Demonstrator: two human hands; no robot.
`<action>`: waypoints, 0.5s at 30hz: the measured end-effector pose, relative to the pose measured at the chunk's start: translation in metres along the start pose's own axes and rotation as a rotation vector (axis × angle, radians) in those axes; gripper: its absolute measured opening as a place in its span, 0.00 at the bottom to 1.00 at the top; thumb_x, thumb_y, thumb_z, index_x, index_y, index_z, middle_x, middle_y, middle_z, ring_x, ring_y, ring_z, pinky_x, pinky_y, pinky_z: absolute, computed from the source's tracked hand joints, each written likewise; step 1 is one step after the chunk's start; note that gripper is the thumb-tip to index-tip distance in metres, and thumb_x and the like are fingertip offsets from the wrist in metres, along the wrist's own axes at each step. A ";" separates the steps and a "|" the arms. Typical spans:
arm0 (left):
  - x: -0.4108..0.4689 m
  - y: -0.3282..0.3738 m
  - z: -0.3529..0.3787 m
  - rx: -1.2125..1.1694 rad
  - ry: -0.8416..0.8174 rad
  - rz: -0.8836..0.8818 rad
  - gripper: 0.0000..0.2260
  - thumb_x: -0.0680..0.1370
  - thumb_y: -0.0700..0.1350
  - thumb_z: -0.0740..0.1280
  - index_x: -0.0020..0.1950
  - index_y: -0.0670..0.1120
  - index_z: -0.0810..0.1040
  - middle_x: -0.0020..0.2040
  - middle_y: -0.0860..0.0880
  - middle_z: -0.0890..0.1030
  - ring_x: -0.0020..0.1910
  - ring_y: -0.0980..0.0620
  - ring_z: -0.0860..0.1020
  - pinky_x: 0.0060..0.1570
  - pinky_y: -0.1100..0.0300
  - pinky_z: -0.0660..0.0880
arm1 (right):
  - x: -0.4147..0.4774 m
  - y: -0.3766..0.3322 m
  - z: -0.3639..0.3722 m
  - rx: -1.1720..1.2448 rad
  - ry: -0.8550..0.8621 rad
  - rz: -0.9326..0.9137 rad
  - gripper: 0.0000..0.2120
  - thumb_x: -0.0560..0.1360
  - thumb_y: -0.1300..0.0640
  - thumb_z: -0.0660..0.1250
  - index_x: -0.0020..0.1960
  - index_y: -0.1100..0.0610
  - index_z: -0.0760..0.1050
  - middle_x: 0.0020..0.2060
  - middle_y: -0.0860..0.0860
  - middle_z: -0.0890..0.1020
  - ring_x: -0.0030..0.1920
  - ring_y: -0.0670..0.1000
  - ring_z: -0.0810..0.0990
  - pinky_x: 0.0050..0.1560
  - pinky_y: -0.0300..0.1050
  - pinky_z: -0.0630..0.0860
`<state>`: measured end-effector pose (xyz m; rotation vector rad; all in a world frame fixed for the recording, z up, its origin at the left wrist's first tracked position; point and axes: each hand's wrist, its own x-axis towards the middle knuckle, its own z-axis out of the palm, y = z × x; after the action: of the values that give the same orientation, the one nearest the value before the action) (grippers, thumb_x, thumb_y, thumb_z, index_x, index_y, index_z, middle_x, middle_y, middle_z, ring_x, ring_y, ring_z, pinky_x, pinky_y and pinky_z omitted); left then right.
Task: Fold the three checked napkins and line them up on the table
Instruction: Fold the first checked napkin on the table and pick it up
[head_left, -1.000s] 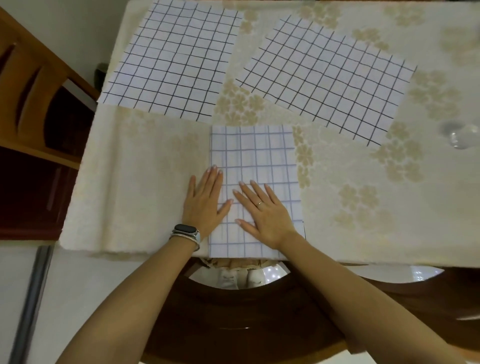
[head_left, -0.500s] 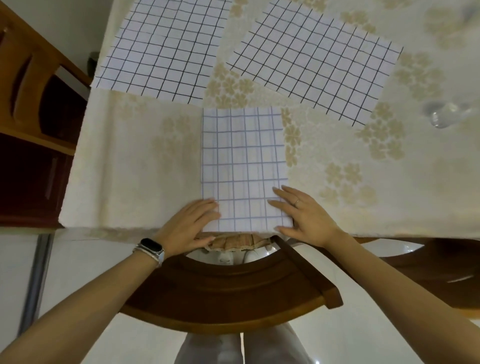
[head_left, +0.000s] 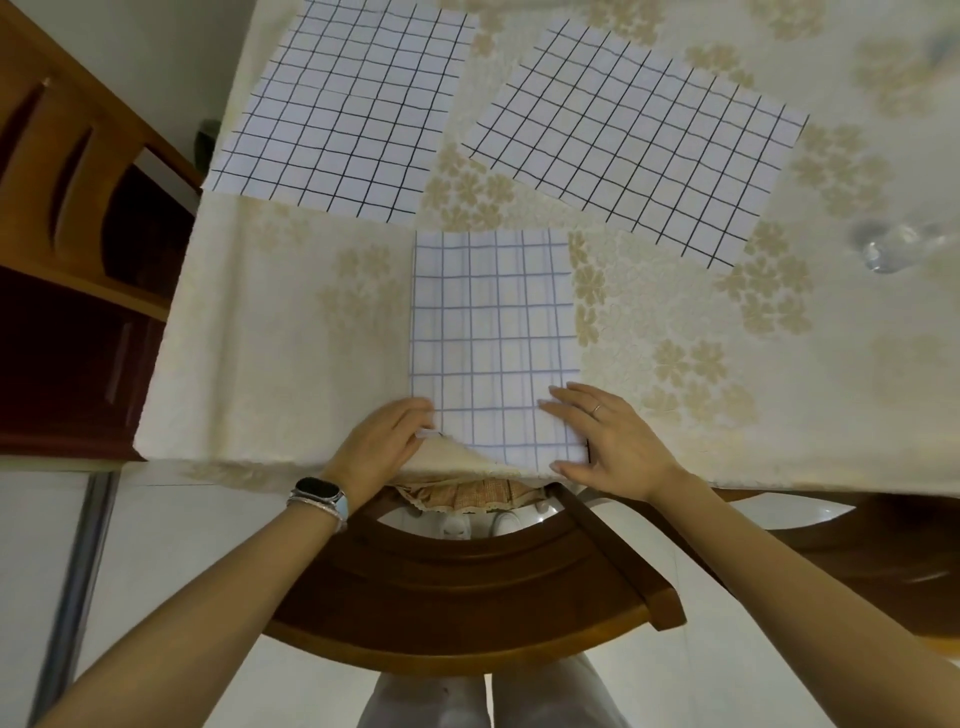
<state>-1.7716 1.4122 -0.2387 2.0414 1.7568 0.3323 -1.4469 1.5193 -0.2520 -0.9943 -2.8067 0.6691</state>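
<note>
While the left hand (head_left: 384, 441) pinched the seven-o'clock corner of the half-folded white checked cloth napkin (head_left: 493, 322), the right hand (head_left: 613, 447) lay flat at five; folding toward twelve seemed next.

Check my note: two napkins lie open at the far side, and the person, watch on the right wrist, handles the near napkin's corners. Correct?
No. The head view shows the watch on the left wrist; the right hand wears a ring. The rest holds.
</note>
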 end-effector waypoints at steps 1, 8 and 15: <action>0.002 0.001 -0.001 -0.031 0.035 -0.030 0.14 0.78 0.38 0.66 0.64 0.41 0.76 0.65 0.43 0.77 0.63 0.46 0.76 0.63 0.48 0.75 | 0.001 0.000 -0.002 0.007 -0.001 0.000 0.35 0.72 0.39 0.68 0.75 0.51 0.66 0.74 0.51 0.68 0.75 0.52 0.63 0.74 0.50 0.60; 0.019 0.012 -0.021 -0.206 0.260 -0.185 0.08 0.81 0.49 0.58 0.56 0.47 0.73 0.44 0.46 0.83 0.39 0.48 0.81 0.38 0.52 0.79 | 0.010 0.000 -0.019 0.112 0.010 0.009 0.39 0.69 0.30 0.67 0.74 0.49 0.66 0.75 0.46 0.66 0.76 0.45 0.61 0.76 0.44 0.56; 0.043 0.008 -0.043 -0.237 0.362 -0.162 0.06 0.81 0.50 0.58 0.54 0.50 0.69 0.29 0.51 0.73 0.25 0.50 0.73 0.25 0.55 0.70 | 0.030 0.012 -0.024 0.415 0.117 0.347 0.14 0.78 0.48 0.66 0.60 0.53 0.80 0.52 0.54 0.85 0.52 0.52 0.83 0.56 0.54 0.79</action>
<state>-1.7761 1.4607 -0.2016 1.7381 1.9654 0.8601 -1.4580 1.5547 -0.2375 -1.3812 -2.2737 1.1296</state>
